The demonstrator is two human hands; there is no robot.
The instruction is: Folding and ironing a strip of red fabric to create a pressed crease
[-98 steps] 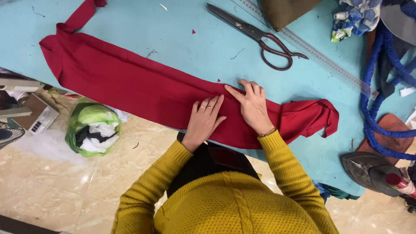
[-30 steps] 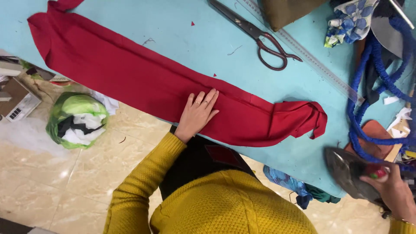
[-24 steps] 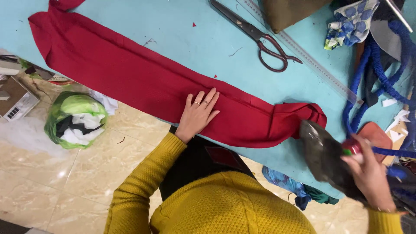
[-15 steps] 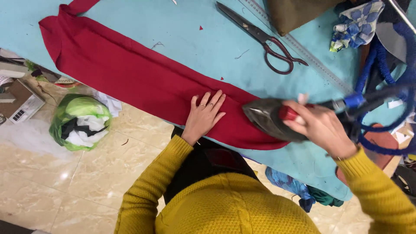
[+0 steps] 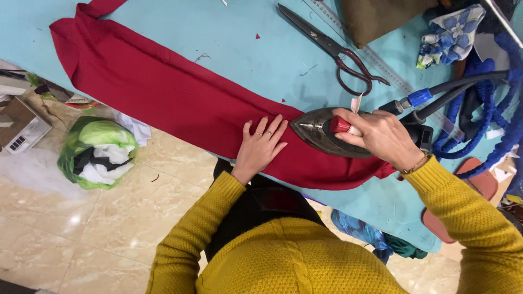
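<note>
The right hand (image 5: pixel 381 139) grips the steam iron (image 5: pixel 321 130) by its handle, soleplate down on the folded red fabric strip (image 5: pixel 180 100) along the turquoise worktop (image 5: pixel 218 32). The left hand (image 5: pixel 261 144), fingers spread, presses flat just beside the tip; fingers are best kept clear there, the fold held taut.

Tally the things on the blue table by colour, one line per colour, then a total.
Red: 1, the long red cloth under the left hand.
Dark metal: 2, the iron gripped by the right hand, and the scissors.
Olive brown: 1, the folded fabric.
Blue floral: 1, the patterned rag.
Clear: 1, the ruler.
Total: 6
</note>
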